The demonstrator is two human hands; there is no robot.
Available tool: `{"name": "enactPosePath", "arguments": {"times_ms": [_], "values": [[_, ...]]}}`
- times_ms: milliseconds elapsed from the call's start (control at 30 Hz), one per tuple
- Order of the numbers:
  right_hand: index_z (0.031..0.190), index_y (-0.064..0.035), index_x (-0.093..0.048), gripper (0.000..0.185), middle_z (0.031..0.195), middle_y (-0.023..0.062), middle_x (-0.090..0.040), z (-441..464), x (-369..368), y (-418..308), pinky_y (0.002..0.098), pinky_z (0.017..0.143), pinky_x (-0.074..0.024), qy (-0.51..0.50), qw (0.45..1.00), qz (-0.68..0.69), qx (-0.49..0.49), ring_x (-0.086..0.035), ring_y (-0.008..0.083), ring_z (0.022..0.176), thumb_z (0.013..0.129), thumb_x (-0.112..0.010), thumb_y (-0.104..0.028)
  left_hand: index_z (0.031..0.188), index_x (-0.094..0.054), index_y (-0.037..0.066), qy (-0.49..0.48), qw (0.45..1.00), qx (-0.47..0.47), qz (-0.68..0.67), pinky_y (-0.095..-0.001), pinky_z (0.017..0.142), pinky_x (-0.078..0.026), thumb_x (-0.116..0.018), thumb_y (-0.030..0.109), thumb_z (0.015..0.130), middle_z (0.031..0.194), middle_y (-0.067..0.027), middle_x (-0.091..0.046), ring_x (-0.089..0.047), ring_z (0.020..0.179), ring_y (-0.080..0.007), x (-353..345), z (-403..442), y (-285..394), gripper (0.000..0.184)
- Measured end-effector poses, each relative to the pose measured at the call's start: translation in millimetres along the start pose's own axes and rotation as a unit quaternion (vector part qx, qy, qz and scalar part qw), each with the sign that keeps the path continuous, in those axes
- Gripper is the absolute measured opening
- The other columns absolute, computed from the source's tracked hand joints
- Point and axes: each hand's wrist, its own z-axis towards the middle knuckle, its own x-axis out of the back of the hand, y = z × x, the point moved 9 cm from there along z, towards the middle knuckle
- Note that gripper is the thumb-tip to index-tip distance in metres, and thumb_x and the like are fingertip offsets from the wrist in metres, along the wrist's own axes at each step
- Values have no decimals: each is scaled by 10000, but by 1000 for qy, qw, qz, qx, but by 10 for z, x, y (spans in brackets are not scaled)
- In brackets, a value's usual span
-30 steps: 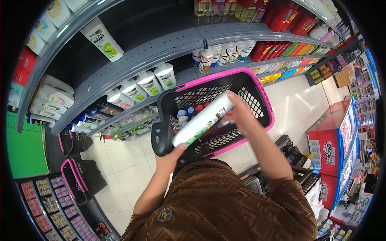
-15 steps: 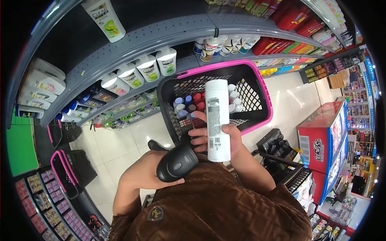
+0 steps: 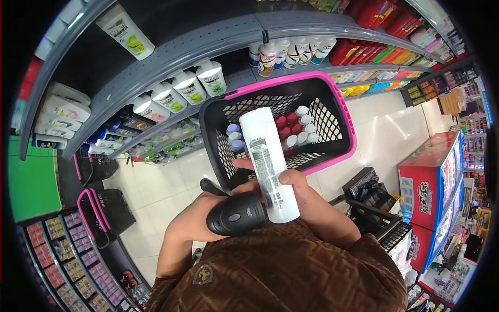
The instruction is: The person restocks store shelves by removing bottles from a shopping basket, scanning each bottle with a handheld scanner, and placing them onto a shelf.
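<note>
My right hand is closed around a white shampoo bottle, thumb on the near face and fingers behind it. The bottle leans to the left at its top, with printed small text facing me. In my left hand is a black handheld barcode scanner. The scanner's front end lies right beside the bottle's lower left side; whether they touch, I cannot tell. Below and beyond the bottle, a black shopping basket with a pink rim holds several bottles with red, white and lilac caps.
Grey shelves with several shampoo bottles run along the far side. Stacked black baskets stand at left on the tiled floor. A red chest freezer is at right, near a black cart.
The bottle has tilted, its top swinging left and its base shifting down. The scanner has turned more level and moved slightly right, closer to the bottle's lower part. My view has shifted slightly.
</note>
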Motion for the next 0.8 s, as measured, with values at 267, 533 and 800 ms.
{"name": "enactPosePath", "arguments": {"times_ms": [267, 533, 800], "values": [[1638, -2, -205, 1020, 1428, 330, -572, -71, -44, -91, 514, 1126, -444, -31, 999, -5, -8, -641, 418, 1240, 799, -674, -347, 1059, -718, -19, 39, 999, -21, 1, -336, 752, -565, -920, 122, 738, 908, -118, -770, -750, 786, -235, -121, 3, 37, 404], [1403, -29, -514, 791, 1462, 214, -527, -37, 76, -183, 525, 1160, -424, 32, 995, -34, 86, -549, 364, 1335, 730, -737, -381, 1373, -557, 0, 264, 922, 52, -279, -383, 968, -538, -725, 50, 912, 1243, -100, -667, -648, 1151, -221, -108, 99, -293, 493], [1282, -53, -579, 735, 1391, 94, -536, -48, 490, -193, 371, 942, -517, 143, 955, -229, 123, -576, 199, 1197, 670, -802, -393, 1613, -256, 23, 348, 876, -69, -326, -428, 1268, -186, -640, 173, 908, 1606, -144, -363, -312, 1523, -280, -191, 449, -334, 816]]}}
